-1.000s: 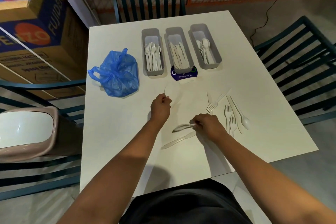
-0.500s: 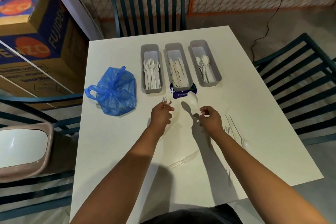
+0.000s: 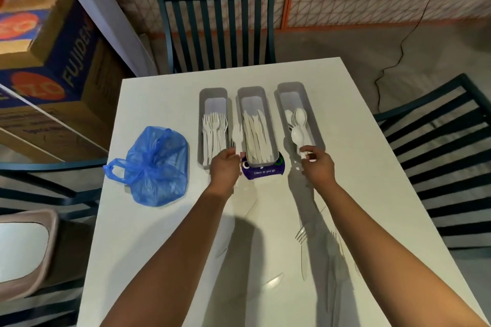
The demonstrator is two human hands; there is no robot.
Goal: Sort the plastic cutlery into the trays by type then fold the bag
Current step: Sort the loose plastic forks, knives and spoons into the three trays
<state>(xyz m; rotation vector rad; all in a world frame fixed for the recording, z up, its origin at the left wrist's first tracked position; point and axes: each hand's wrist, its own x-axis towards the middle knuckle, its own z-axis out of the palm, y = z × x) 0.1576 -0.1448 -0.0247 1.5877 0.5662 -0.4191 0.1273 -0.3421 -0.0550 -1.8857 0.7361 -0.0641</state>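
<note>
left hand (image 3: 225,164) — pinches a white fork (image 3: 237,135) between fork tray (image 3: 213,93) and knife tray (image 3: 251,91) | right hand (image 3: 317,164) — pinches a white spoon (image 3: 297,137) over spoon tray's (image 3: 291,87) near end | blue bag (image 3: 156,167) knotted, left on table (image 3: 164,247) | loose fork (image 3: 301,236) near right forearm

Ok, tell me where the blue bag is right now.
In the head view the blue bag lies on the left part of the white table, left of the fork tray and apart from both hands.
</note>
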